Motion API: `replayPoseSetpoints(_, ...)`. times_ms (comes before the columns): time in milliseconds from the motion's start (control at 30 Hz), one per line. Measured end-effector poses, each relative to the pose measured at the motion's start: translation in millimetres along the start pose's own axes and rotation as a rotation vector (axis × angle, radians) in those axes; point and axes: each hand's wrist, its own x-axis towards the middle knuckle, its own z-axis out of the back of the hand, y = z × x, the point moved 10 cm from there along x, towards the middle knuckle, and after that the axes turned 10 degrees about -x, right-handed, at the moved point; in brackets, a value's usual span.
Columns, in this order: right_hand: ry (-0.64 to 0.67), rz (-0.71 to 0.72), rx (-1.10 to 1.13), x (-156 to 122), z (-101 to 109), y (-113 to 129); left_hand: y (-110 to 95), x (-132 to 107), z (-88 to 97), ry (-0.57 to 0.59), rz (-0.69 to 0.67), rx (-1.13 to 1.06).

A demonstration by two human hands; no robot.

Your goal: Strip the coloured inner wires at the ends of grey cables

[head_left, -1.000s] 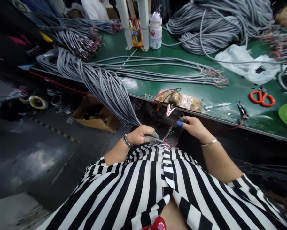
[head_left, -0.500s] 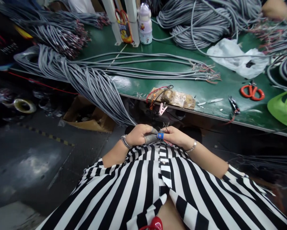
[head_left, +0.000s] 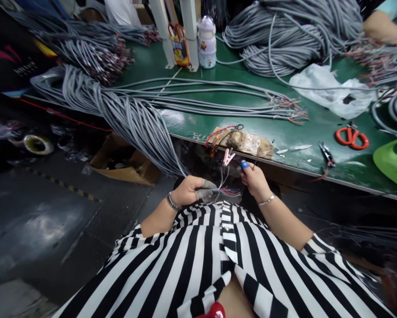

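Observation:
My left hand point(head_left: 189, 190), with grey wraps on its thumb and finger, pinches the end of a grey cable near my waist. Thin coloured wires point(head_left: 230, 191) fan out from that end, and a pale strand rises from it toward a pink clip point(head_left: 228, 157). My right hand point(head_left: 256, 182) is apart from the wires, to their right, close to the bench edge. A blue wrap covers its thumb tip, and its fingers are curled together; whatever they hold, if anything, is hidden. From the bench a thick bundle of grey cables point(head_left: 142, 132) hangs down toward my left hand.
On the green bench point(head_left: 192, 121) lie a taped block point(head_left: 245, 140), orange-handled cutters point(head_left: 352, 136), small pliers point(head_left: 326, 154), a plastic bag point(head_left: 333, 90) and a green basket point(head_left: 392, 163). A bottle point(head_left: 207, 42) and cable coils point(head_left: 284, 39) stand behind. A cardboard box point(head_left: 122, 163) is below.
My right hand has moved away from the cable end, up and to the right. The coloured wires now show spread out beyond my left hand, which still pinches the cable.

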Motion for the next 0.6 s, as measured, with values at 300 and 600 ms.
replayPoseSetpoints(300, 0.367, -0.027, 0.124, 7.2, -45.5, 23.2, -12.5, 14.4, 21.6, -0.377, -0.137, 0.006)
replayPoseSetpoints(600, 0.163, 0.134, 0.185, 18.2, -48.4, 34.5, -1.1, 31.1, 20.9, -0.437, -0.099, -0.013)
